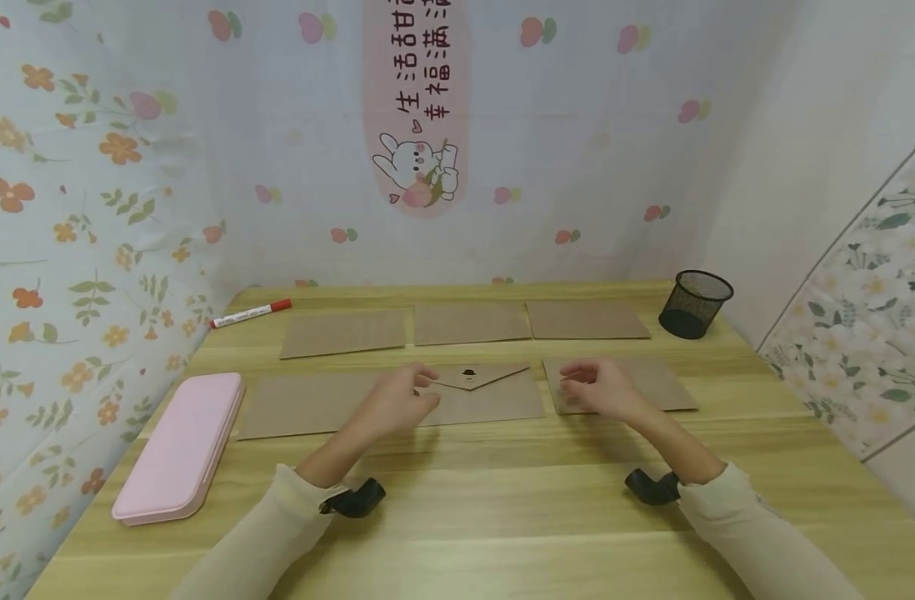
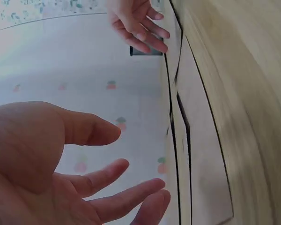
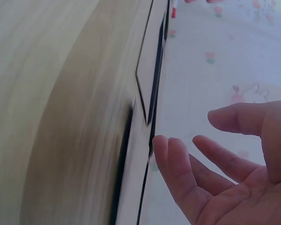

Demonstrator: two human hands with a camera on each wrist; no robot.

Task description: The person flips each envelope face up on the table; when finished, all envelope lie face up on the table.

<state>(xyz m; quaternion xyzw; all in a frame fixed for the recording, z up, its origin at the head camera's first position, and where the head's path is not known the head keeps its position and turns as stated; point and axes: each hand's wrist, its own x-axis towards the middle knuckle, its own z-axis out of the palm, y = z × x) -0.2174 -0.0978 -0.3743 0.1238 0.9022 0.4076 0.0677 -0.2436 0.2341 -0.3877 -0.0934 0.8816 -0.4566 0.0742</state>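
Observation:
Brown kraft-paper envelopes lie flat on the table in two rows of three. My left hand (image 1: 397, 402) is over the front row, between the left envelope (image 1: 296, 404) and the middle envelope (image 1: 495, 404), whose pointed flap bears a small dark print. Over the front right envelope (image 1: 656, 383) is my right hand (image 1: 602, 390). In the left wrist view the left hand (image 2: 98, 183) has loosely bent, spread fingers around nothing. The right wrist view shows the right hand (image 3: 225, 183) likewise holding nothing, thumb apart from its fingers. Contact with the envelopes cannot be made out.
Behind lie the back-row envelopes, left (image 1: 345, 332), middle (image 1: 468, 323) and right (image 1: 587, 319). A red-capped white marker (image 1: 249, 314) is at the back left. A pink case (image 1: 183, 446) sits at the left edge, a black mesh pen holder (image 1: 693, 304) at the back right. Patterned curtains surround the table.

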